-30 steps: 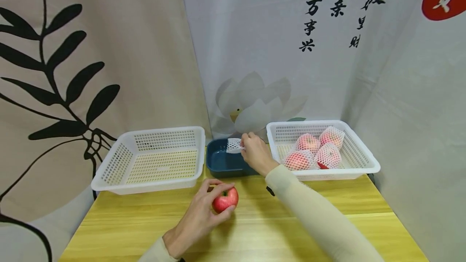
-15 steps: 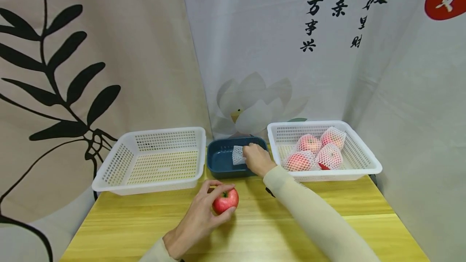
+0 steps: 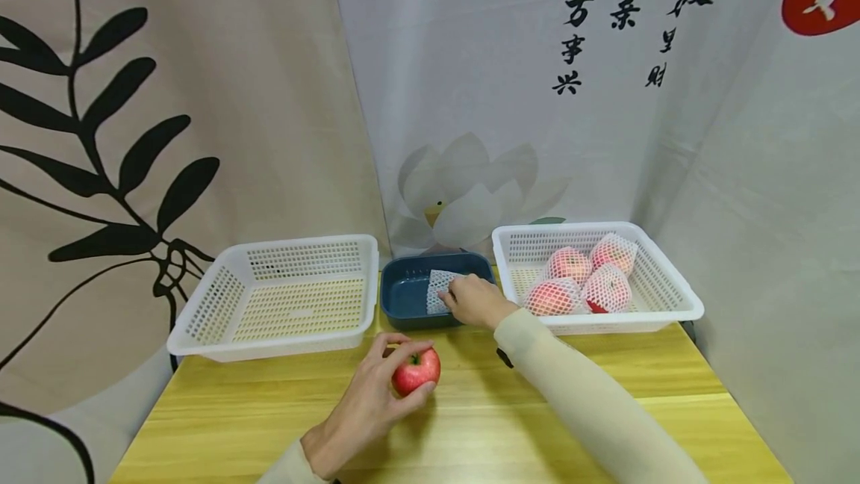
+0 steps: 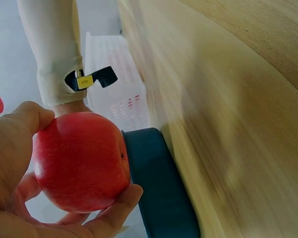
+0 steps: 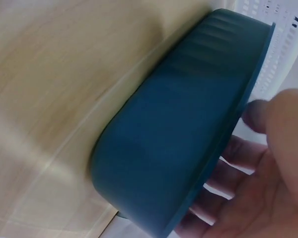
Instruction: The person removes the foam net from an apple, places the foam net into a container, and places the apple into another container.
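In the head view my left hand (image 3: pixel 366 394) holds a bare red apple (image 3: pixel 416 372) over the table, thumb on one side and fingers on the other. The left wrist view shows the apple (image 4: pixel 84 161) close up, held by the thumb and fingertips. A white foam fruit net (image 3: pixel 438 291) lies flat in the dark blue tub (image 3: pixel 406 312). Over the tub's right end hovers my right hand (image 3: pixel 475 300), its thumb near the net. In the right wrist view the fingers of the right hand (image 5: pixel 253 183) are loosely bent behind the tub's rim, with nothing seen between them.
To the right of the tub, a white basket (image 3: pixel 661 314) holds several apples (image 3: pixel 607 287) in foam nets. Left of it stands another white basket (image 3: pixel 282 346) with its slatted bottom showing. All three stand at the back of the wooden table (image 3: pixel 235 424), before a printed curtain (image 3: pixel 470 81).
My right hand has lowered the foam net into the tub and let it go, then drawn slightly back to the right. The left hand and apple have stayed in place.
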Motion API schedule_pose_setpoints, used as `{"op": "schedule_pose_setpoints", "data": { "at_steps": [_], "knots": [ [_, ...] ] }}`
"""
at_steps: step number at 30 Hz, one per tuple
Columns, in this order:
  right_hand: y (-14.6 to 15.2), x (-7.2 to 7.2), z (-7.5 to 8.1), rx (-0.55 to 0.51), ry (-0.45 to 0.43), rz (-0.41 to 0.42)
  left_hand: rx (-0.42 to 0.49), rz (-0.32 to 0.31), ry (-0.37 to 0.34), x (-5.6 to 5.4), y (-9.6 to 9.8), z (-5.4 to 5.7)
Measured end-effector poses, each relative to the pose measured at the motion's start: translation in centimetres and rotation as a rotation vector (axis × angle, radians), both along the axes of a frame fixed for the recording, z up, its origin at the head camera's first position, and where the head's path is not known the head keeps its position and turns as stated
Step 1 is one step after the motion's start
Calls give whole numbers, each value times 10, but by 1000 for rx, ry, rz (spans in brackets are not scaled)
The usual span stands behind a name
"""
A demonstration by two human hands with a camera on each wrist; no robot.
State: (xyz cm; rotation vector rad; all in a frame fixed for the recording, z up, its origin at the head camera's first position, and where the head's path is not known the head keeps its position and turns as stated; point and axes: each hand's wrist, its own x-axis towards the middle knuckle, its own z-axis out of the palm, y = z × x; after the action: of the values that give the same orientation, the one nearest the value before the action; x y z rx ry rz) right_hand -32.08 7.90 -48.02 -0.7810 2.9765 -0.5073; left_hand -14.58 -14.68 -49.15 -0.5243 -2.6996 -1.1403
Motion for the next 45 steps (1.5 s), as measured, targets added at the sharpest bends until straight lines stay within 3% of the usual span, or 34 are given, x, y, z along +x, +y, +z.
{"op": "schedule_pose_setpoints", "data": {
  "at_steps": [8, 15, 26, 31, 34, 39, 45],
  "knots": [
    [8, 11, 2, -35, 63, 0, 6, 7, 61, -1, 3, 0],
    [12, 21, 2, -55, 139, 15, -3, 9, 39, -2, 3, 1],
    [31, 47, 4, -48, 389, 99, -19, 30, 74, -6, 2, 6],
    [40, 58, 7, -48, 482, 149, -36, 30, 155, -8, 1, 8],
    [46, 64, 9, -49, 498, 160, -44, 29, 191, -10, 0, 10],
    [58, 74, 9, -61, 502, 154, -41, 32, 185, -14, -2, 13],
    [72, 81, 2, -73, 570, 165, -21, 55, 198, -17, -9, 17]
  ]
}}
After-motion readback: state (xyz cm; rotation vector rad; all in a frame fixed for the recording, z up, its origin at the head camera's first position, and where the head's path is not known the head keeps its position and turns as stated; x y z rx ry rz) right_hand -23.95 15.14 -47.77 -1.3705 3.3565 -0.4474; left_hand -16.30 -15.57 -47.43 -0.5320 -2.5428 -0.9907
